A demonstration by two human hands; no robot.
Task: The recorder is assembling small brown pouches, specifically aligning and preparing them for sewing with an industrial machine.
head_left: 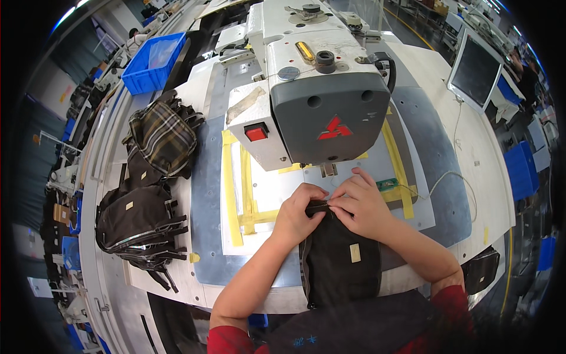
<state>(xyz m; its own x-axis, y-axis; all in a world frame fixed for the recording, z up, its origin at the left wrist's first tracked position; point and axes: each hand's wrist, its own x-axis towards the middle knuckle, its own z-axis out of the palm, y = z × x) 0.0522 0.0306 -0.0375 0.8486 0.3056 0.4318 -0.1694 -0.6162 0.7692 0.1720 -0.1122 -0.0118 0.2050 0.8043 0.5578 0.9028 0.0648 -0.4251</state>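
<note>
A black fabric bag piece (336,265) hangs from my hands over the table's front edge, with a small pale label on its right side. My left hand (298,217) pinches the left part of its folded upper edge between thumb and fingers. Close beside it, my right hand (361,205) pinches the same edge, the fingertips of both hands almost meeting. Just beyond my fingers is the metal presser foot (328,170) of a large white and grey sewing machine (330,112). A small green object (387,184) lies right of my right hand, its kind unclear.
Stacked dark bags (141,218) lie on the left, a plaid one (162,138) among them. Behind stands a blue crate (154,62). Yellow tape strips (232,194) frame the white work plate. A screen (475,69) and a loose cable (460,176) are at right.
</note>
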